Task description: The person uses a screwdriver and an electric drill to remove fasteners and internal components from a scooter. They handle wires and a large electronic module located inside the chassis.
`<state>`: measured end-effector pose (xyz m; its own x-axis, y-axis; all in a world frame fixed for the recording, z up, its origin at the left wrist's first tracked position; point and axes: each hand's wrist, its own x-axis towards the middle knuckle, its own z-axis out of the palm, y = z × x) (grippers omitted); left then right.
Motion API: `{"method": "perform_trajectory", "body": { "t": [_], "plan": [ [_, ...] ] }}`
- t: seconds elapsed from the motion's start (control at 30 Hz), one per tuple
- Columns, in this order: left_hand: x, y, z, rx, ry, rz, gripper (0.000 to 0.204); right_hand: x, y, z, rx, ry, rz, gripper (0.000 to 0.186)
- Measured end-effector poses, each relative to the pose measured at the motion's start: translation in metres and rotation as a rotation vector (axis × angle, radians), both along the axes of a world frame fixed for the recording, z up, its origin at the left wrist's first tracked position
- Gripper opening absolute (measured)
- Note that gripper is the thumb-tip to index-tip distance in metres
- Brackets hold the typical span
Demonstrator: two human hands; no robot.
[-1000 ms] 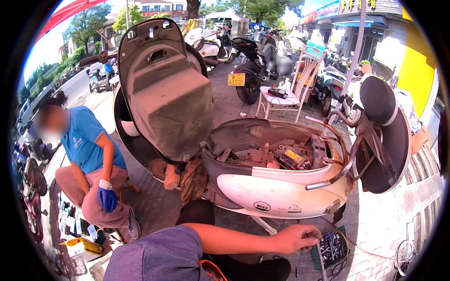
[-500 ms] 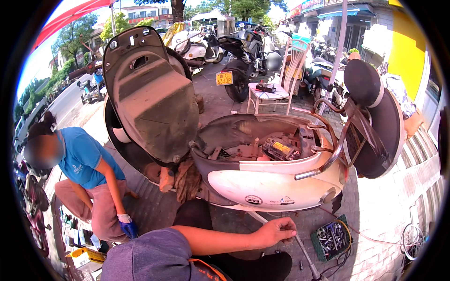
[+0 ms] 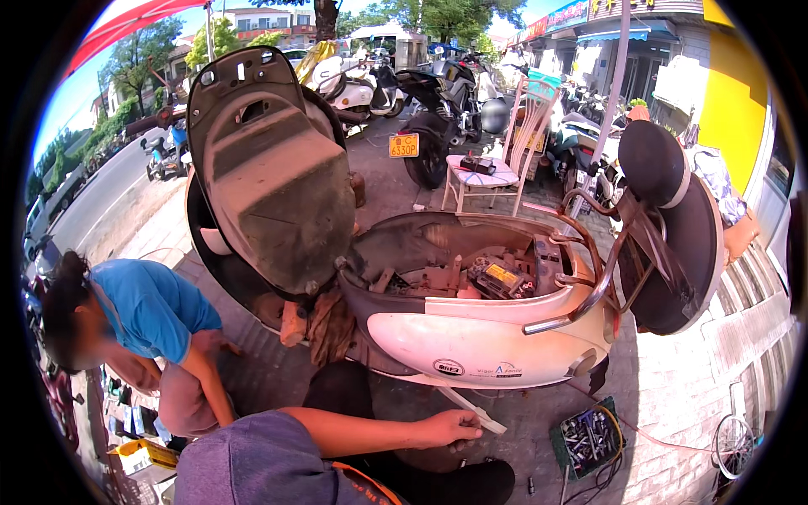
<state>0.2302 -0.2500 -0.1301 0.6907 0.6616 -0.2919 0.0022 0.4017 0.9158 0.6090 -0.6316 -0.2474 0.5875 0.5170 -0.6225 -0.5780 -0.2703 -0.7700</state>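
My left hand [image 3: 452,429] reaches in from the lower left, its fingers curled together. Whatever lies between the fingertips, if anything, is too small to make out. Just beyond it, a pale metal bar [image 3: 473,411] sticks out from under a white-and-black scooter body [image 3: 471,341], which lies on the ground. My right hand is out of view. A thin metal rod [image 3: 564,486] shows at the lower edge, right of my knee [image 3: 480,488]. Near it stands a green crate [image 3: 557,446] holding many sockets and metal parts. The scooter's open compartment shows a battery [image 3: 498,278] with a yellow label.
The tipped-up seat [image 3: 278,194] rises at the left. Chrome rails [image 3: 602,286] and a round black backrest [image 3: 652,164] jut out right. A co-worker in blue [image 3: 156,307] crouches at left beside a yellow box [image 3: 147,457]. A chair [image 3: 484,175] stands behind.
My left hand has come away from the metal rod, moving left toward the pale bar. The rod has dropped mostly out of view. The co-worker bends lower, the gloved hand now hidden.
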Motion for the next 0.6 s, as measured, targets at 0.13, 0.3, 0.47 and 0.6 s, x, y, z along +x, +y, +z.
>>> {"method": "perform_trajectory", "body": {
  "t": [0.13,0.3,0.47,0.6],
  "plan": [
    [-0.03,-0.007,-0.048,-0.101,0.195,-0.001,0.027,-0.007,0.019,-0.005,-0.084,-0.079,0.0,0.051],
    [-0.05,-0.013,-0.098,-0.107,0.312,-0.002,0.026,-0.014,0.045,-0.001,-0.112,-0.152,0.013,0.049],
    [-0.059,-0.014,-0.136,-0.097,0.387,-0.023,0.025,-0.021,0.062,-0.001,-0.112,-0.19,0.032,0.048],
    [-0.059,-0.012,-0.126,-0.146,0.4,0.002,0.026,-0.022,0.06,-0.004,-0.101,-0.213,0.011,0.048]
  ]
}}
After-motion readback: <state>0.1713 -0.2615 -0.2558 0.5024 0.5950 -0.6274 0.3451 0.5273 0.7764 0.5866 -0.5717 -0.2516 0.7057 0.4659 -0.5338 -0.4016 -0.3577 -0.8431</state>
